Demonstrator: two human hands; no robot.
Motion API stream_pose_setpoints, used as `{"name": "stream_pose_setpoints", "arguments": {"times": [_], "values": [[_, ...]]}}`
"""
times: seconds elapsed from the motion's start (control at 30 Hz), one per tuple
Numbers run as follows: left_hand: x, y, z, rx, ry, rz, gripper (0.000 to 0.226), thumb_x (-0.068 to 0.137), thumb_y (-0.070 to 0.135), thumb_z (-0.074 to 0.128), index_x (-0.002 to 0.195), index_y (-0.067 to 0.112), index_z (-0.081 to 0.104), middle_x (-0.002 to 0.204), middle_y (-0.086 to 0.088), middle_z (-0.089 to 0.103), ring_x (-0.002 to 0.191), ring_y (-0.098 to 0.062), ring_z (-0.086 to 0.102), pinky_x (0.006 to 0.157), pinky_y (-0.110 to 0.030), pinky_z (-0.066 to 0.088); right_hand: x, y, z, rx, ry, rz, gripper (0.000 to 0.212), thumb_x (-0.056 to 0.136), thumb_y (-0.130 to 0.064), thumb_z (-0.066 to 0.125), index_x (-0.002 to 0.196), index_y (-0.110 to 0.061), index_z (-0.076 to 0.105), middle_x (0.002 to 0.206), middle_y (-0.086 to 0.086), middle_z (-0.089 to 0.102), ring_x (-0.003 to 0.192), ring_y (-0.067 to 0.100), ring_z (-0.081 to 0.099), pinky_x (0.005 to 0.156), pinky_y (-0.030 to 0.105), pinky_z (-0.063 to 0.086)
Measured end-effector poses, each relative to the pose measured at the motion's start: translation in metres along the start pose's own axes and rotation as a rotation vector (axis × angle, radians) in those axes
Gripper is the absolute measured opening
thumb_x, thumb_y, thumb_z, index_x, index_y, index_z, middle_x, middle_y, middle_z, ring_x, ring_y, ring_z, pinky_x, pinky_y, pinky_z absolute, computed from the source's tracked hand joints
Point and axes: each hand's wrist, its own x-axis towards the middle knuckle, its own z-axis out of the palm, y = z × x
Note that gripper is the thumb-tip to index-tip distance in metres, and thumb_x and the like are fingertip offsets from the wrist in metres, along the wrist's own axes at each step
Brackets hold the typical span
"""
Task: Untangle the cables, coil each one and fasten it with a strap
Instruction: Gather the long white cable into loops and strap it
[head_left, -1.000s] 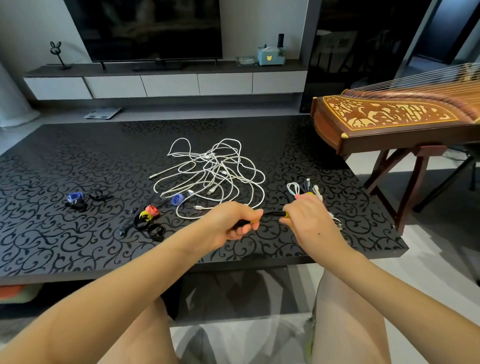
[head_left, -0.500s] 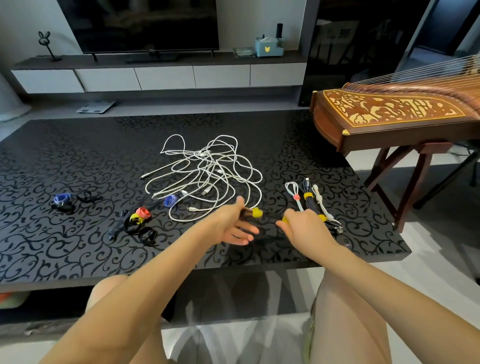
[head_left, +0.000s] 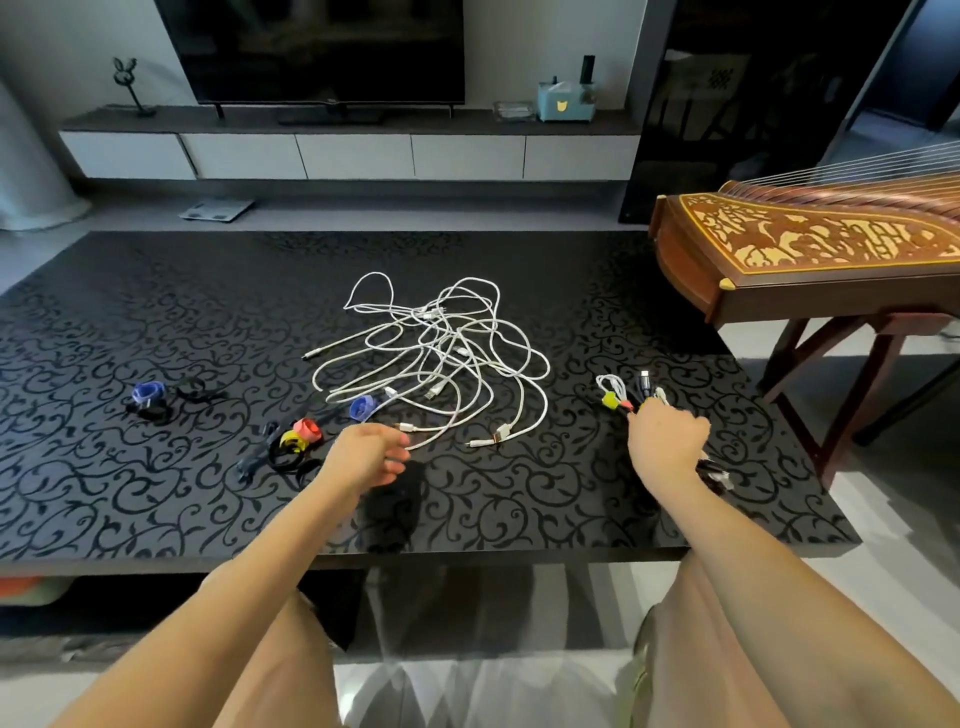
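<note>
Fingers (head_left: 399, 453) of L hand (head_left: 363, 457) loosely curled, empty. R hand (head_left: 667, 447) on strapped coils (head_left: 612, 397); grip can't tell. White cable tangle (head_left: 436, 358) just beyond L fingers on worktop (head_left: 156, 493): light, limp, snag-prone. Take hold at plug end (head_left: 501, 432).

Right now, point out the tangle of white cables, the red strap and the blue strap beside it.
tangle of white cables (head_left: 436, 332): head view, crossing strands mid-pile.
red strap (head_left: 307, 428): head view, rolled band.
blue strap (head_left: 362, 407): head view, top of loop.
</note>
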Motion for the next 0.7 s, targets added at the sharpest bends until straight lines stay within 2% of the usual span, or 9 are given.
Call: {"name": "stream_pose_setpoints", "arguments": {"times": [0.07,0.13,0.23,0.33,0.43,0.5,0.57,0.63,0.7], "values": [[0.002,-0.006,-0.013,0.012,0.068,0.015,0.021,0.094,0.002,0.048,0.076,0.005,0.058,0.066,-0.009,0.054,0.04,-0.008,0.043,0.04,-0.013,0.035,-0.002,-0.002,0.006,0.017,-0.003,-0.04,0.019,0.096,-0.029,0.051,0.096,-0.011,0.054,0.079,0.003,0.061,0.064,0.019,0.053,0.053,0.028,0.034],[0.004,-0.012,-0.025,0.015,0.108,0.024,0.02,0.094,0.003,0.048,0.079,0.005,0.06,0.066,-0.008,0.056,0.04,-0.008,0.044,0.042,-0.013,0.037,-0.005,-0.004,0.012,-0.066,0.022,-0.118,0.017,0.094,-0.026,0.057,0.101,-0.01,0.054,0.085,0.005,0.061,0.06,0.017,0.045,0.047,0.026,0.03],[0.006,-0.021,-0.04,0.035,0.139,0.074,0.017,0.095,0.004,0.049,0.082,0.005,0.06,0.068,-0.007,0.056,0.05,-0.012,0.044,0.044,-0.014,0.038,-0.006,-0.012,0.004,-0.153,-0.04,-0.124,0.03,0.098,-0.035,0.046,0.116,-0.012,0.046,0.107,0.007,0.056,0.082,0.021,0.057,0.059,0.03,0.038],[0.012,-0.03,-0.053,0.107,0.176,0.136,0.021,0.095,0.005,0.048,0.077,0.009,0.059,0.069,-0.006,0.056,0.054,-0.013,0.045,0.051,-0.019,0.037,-0.011,-0.034,-0.017,-0.213,0.039,-0.155,0.049,0.093,-0.051,0.046,0.121,-0.011,0.046,0.114,0.009,0.056,0.1,0.03,0.056,0.084,0.041,0.041],[0.016,-0.037,-0.065,0.154,0.217,0.166,0.022,0.094,0.006,0.048,0.076,0.012,0.06,0.071,-0.006,0.059,0.057,-0.014,0.047,0.054,-0.021,0.037,-0.024,-0.07,-0.04,-0.091,0.178,-0.391,0.042,0.092,-0.046,0.051,0.116,-0.012,0.053,0.113,0.01,0.057,0.103,0.031,0.054,0.087,0.041,0.04],[0.017,-0.039,-0.065,0.18,0.218,0.175,0.022,0.095,0.008,0.049,0.076,0.013,0.06,0.071,-0.004,0.06,0.058,-0.014,0.049,0.056,-0.022,0.039,-0.032,-0.098,-0.049,0.029,0.171,-0.575,0.032,0.095,-0.039,0.048,0.114,-0.013,0.053,0.112,0.007,0.056,0.104,0.029,0.052,0.084,0.037,0.04],[0.017,-0.041,-0.065,0.182,0.212,0.181,0.022,0.095,0.01,0.049,0.077,0.016,0.061,0.071,-0.003,0.061,0.06,-0.014,0.051,0.058,-0.023,0.04,-0.04,-0.132,-0.048,0.046,0.173,-0.779,0.024,0.095,-0.032,0.049,0.111,-0.015,0.056,0.108,0.004,0.056,0.101,0.027,0.052,0.082,0.036,0.04],[0.015,-0.041,-0.062,0.201,0.2,0.193,0.021,0.095,0.012,0.05,0.078,0.017,0.061,0.072,-0.002,0.062,0.063,-0.015,0.053,0.062,-0.026,0.042,-0.053,-0.158,-0.047,0.027,0.142,-0.959,0.019,0.082,-0.027,0.065,0.098,-0.017,0.063,0.096,0.004,0.061,0.09,0.028,0.056,0.074,0.037,0.043],[0.014,-0.041,-0.061,0.23,0.186,0.213,0.021,0.095,0.013,0.049,0.079,0.019,0.062,0.073,0.0,0.063,0.065,-0.015,0.054,0.067,-0.029,0.043,-0.063,-0.181,-0.04,-0.008,0.131,-1.091,0.019,0.07,-0.03,0.076,0.085,-0.02,0.068,0.083,0.0,0.064,0.078,0.025,0.06,0.066,0.033,0.045]]}}
